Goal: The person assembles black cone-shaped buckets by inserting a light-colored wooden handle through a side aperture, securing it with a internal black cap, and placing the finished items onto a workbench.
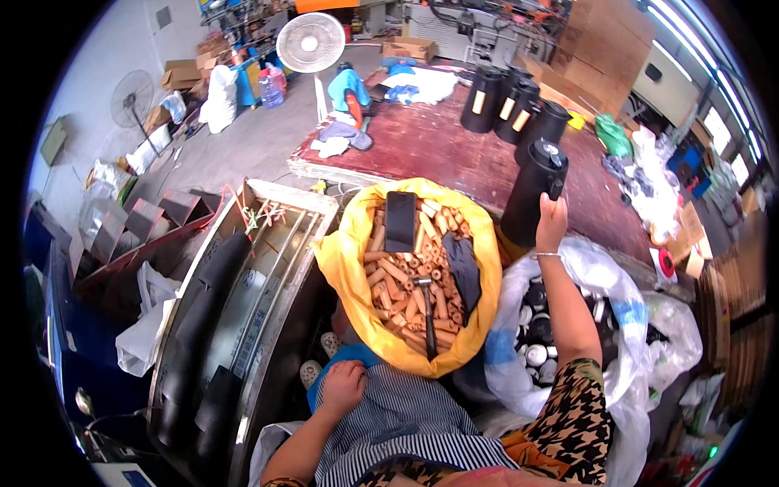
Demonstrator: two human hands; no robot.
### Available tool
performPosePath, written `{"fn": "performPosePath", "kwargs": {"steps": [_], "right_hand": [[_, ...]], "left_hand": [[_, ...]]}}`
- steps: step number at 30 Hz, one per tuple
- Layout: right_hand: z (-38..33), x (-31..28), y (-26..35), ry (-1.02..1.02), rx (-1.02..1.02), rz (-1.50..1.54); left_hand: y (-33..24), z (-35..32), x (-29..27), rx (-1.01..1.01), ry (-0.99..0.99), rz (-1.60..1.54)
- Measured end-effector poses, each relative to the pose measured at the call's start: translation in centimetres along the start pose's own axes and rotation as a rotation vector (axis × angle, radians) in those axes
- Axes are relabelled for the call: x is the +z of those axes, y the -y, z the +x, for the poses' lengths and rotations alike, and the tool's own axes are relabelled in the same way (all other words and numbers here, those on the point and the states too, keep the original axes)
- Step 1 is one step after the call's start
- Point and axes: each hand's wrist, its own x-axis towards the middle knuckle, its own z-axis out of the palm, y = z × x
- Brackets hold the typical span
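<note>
My right hand (552,217) is closed round the handle of a black thermos jug (531,183), which stands upright at the near right edge of the red table. Behind that jug are several more black jugs (483,99), some with a pale label strip. My left hand (343,385) rests on my striped apron (398,414), fingers curled in and nothing visible in them. Between my arms sits a yellow sack (477,325) full of orange-brown tubular pieces (389,284). A phone (400,221), a small hammer (428,312) and a dark cloth (461,276) lie on these pieces.
Right of the yellow sack, a clear plastic bag (507,357) holds black and white round parts. At left stands a wooden-sided trough (191,312) with long black tubes. Cloths (347,140) lie on the red table (406,150); a white fan (311,42) stands behind.
</note>
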Motion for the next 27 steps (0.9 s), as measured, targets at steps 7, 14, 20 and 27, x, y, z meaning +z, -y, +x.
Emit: {"fn": "performPosePath", "kwargs": {"steps": [7,14,20,27], "right_hand": [[1.6,11.5,0.1,-0.094,0.174,-0.003],[7.7,16.3,-7.7,0.388,0.545,0.070],[4.3,13.6,-6.4,0.742,0.463,-0.246],[1.9,11.5,-1.3,0.810,0.281,-0.268]], "left_hand": [[0.9,0.3,0.3,-0.079,0.035,0.070],[0.8,2.1,0.6,-0.053,0.042,0.025],[0.8,1.7,0.5,-0.070,0.070,0.045],[1.1,0.4,0.9,-0.059,0.042,0.070]]}}
